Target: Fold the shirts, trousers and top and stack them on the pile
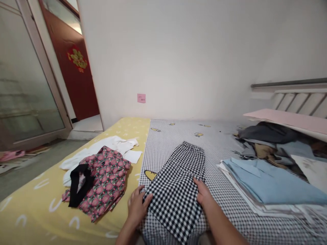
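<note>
Pinched the right edge of a checked garment point(176, 183) in the right hand point(203, 193), with the grip drawn nearly together on the cloth and some fingers hidden from sight. Set the left hand point(137, 205) at the opposite edge, thumb against the cloth, fingers loosely parted beside it. Could not tell a pinch from a mere touch in that left grip. Had the checked garment laid out between both hands on the bed point(216, 149), gathered end toward the wall point(191, 61), wider end close to the body.

Saw to the left, near the left hand but apart from it, a flowered garment point(109, 180) with a black band point(74, 187), partly over white clothes point(109, 144) on a yellow sheet point(33, 207). Saw to the right, apart from the right hand, a folded blue cloth point(270, 185) on white layers point(270, 208), with a heap of grey and brown clothes point(270, 133) just beyond.
</note>
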`<state>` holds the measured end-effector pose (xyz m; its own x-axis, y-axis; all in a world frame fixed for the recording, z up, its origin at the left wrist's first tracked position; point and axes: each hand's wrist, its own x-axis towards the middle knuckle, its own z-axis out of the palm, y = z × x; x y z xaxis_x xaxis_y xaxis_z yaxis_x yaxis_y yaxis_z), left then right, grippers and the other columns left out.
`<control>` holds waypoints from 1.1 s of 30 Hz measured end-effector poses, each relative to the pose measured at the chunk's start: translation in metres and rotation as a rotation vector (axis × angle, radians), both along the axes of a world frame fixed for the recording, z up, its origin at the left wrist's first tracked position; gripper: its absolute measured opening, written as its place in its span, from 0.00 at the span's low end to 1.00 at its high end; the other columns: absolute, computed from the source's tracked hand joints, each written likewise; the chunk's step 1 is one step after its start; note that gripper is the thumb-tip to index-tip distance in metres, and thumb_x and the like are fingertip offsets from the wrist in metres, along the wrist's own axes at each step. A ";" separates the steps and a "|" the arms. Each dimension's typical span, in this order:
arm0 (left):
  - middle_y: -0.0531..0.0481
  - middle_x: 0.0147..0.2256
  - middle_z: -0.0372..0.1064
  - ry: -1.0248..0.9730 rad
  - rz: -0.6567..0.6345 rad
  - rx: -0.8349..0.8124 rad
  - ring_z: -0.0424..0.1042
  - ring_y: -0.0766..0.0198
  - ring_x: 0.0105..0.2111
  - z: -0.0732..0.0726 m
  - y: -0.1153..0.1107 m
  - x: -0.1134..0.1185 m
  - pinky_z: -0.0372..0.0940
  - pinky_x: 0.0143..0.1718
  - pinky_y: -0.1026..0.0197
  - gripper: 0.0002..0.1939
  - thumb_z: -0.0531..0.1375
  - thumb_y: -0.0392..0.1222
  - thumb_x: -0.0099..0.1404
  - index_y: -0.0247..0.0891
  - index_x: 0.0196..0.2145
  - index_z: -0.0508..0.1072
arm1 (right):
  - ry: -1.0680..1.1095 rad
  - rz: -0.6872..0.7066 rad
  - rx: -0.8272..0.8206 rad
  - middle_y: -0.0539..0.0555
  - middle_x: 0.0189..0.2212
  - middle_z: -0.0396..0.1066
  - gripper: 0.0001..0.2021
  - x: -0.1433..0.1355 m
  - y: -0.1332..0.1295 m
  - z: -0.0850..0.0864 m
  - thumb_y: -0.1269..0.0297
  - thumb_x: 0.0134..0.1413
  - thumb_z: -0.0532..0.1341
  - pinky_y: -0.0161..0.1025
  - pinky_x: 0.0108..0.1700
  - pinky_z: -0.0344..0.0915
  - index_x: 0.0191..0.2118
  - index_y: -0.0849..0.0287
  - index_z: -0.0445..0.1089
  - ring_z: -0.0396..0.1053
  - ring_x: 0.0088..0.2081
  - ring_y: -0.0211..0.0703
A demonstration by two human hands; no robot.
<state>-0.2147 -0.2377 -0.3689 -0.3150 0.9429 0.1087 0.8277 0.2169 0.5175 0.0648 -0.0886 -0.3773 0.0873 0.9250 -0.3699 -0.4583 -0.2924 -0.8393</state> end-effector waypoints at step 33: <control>0.42 0.59 0.68 0.343 0.149 0.015 0.64 0.47 0.59 0.006 0.002 0.034 0.58 0.57 0.46 0.18 0.52 0.48 0.71 0.39 0.41 0.80 | -1.633 0.489 0.341 0.54 0.63 0.64 0.30 -0.015 0.008 0.103 0.69 0.50 0.59 0.65 0.63 0.51 0.60 0.43 0.67 0.61 0.62 0.58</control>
